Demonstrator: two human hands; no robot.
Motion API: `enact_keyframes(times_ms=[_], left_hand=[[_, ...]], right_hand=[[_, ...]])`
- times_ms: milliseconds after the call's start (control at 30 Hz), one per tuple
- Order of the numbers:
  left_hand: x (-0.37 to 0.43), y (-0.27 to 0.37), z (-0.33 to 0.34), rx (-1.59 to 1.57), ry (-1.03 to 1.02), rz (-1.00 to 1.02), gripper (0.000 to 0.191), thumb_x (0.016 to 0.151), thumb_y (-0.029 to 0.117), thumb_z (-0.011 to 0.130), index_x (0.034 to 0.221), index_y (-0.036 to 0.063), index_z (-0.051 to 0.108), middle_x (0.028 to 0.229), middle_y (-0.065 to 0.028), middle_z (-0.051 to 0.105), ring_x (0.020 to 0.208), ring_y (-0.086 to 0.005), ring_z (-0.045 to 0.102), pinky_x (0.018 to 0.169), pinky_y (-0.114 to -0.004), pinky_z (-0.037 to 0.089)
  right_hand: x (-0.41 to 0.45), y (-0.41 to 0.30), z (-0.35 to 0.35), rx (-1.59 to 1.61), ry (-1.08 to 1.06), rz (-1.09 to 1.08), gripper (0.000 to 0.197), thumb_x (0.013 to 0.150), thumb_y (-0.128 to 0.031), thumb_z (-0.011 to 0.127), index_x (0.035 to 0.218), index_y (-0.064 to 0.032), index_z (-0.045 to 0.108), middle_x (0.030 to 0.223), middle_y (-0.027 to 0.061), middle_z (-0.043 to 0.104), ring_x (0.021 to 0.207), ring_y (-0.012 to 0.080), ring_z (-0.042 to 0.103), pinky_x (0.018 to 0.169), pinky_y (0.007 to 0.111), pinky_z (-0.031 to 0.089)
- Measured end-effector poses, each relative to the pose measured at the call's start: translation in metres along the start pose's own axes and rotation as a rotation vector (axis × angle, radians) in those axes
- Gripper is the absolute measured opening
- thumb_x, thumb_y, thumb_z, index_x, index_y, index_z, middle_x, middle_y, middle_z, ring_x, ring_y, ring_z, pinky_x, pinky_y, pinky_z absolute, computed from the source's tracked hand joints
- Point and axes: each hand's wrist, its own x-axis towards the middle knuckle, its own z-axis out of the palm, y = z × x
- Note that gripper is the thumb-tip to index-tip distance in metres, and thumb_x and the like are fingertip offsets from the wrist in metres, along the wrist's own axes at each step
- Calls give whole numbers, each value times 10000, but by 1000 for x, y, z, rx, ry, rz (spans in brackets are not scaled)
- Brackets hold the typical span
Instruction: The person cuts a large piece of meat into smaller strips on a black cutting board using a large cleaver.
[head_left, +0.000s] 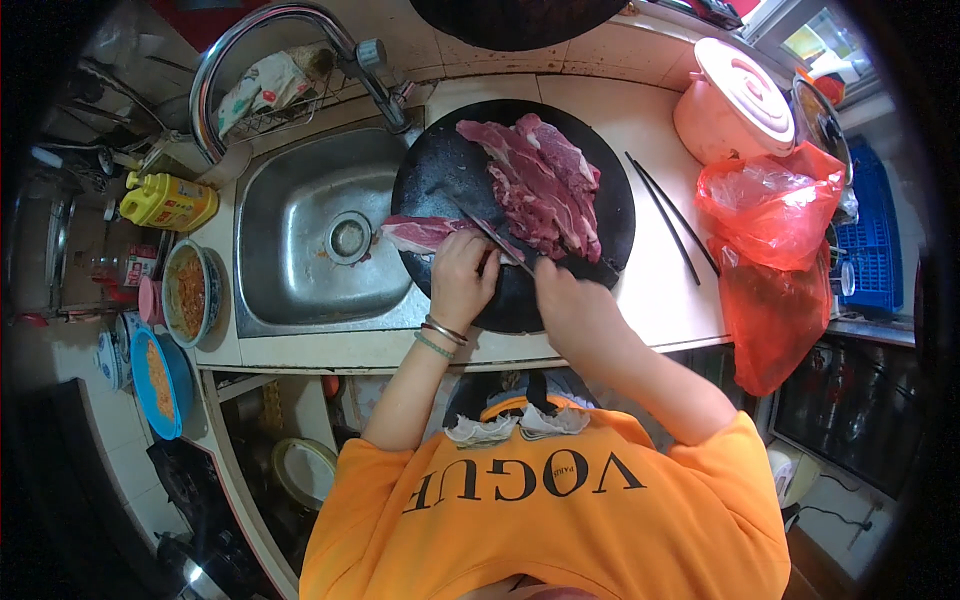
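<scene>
On a round black cutting board (450, 161) lies a long strip of raw red meat (424, 232), its left end reaching past the board's edge over the sink. My left hand (463, 274) presses down on this strip with bent fingers. A kitchen knife (491, 232) is gripped in my right hand (574, 304), its blade slanting up and left across the meat beside my left fingers. Part of the strip is hidden by the blade and my fingers. Larger slabs of raw meat (540, 187) are heaped on the board's upper right.
Left of the board is a stainless steel sink (300, 300) with a curved faucet (262, 22). Black chopsticks (671, 217), red plastic bags (772, 300) and a pink lidded pot (727, 112) stand or lie right. A patterned bowl (210, 292), blue basin (180, 397) and yellow jug (169, 202) sit left.
</scene>
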Motion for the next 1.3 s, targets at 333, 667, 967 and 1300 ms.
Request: enact_keyframes(times_ms=[333, 667, 967, 1300], left_hand=[[5, 4, -4, -9, -26, -26, 104, 773, 17, 687, 819, 2, 595, 845, -145, 592, 804, -358, 578, 714, -411, 467], [9, 2, -2, -32, -81, -4, 103, 766, 5, 666, 818, -2, 578, 850, -151, 595, 796, -355, 584, 711, -411, 473], [2, 5, 3, -53, 22, -13, 77, 783, 2, 668, 804, 5, 595, 864, -133, 619, 811, -339, 603, 723, -399, 487], [-6, 8, -4, -60, 139, -57, 78, 798, 33, 685, 863, 13, 645, 921, -126, 633, 868, -319, 600, 769, -384, 484]], right_hand=[[-19, 13, -7, 132, -102, 73, 309, 772, 18, 595, 1036, 36, 437, 860, 244, 641, 766, 418, 673, 645, 460, 552], [107, 14, 9, 224, 76, -27, 304, 817, -70, 559, 1048, 89, 442, 837, 335, 632, 827, 488, 632, 732, 535, 497], [-4, 53, -4, 187, -12, 107, 342, 801, -39, 580, 1080, 54, 405, 758, 272, 636, 783, 461, 646, 700, 536, 509], [19, 14, -15, 147, 173, 44, 258, 843, -75, 563, 1046, 18, 435, 787, 250, 640, 770, 421, 658, 681, 493, 527]])
